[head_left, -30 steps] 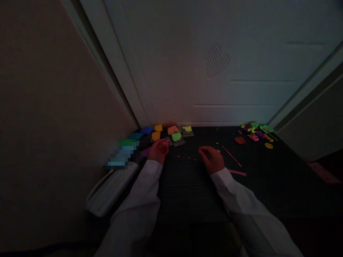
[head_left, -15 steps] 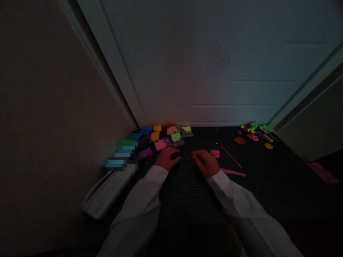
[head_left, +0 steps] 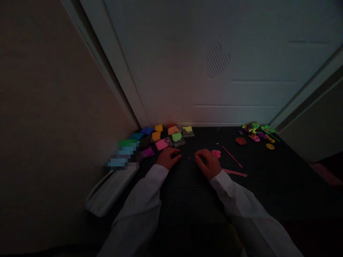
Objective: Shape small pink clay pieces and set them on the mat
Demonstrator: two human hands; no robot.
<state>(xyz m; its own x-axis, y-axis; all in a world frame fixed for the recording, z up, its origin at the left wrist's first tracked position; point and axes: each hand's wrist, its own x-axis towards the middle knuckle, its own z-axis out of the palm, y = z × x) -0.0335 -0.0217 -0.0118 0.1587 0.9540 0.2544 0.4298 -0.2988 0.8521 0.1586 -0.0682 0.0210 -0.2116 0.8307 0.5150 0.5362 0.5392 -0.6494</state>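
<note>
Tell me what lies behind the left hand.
A pink packet and a light green packet lie just behind the left hand; whatever the hand covers cannot be seen.

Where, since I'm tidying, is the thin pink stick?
In the head view's right half, the stick lies right of the bumpy pink cluster, beyond the flat pink strip.

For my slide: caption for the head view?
Left hand near a pink packet, right hand beside a pink cluster, dark tabletop.
</note>
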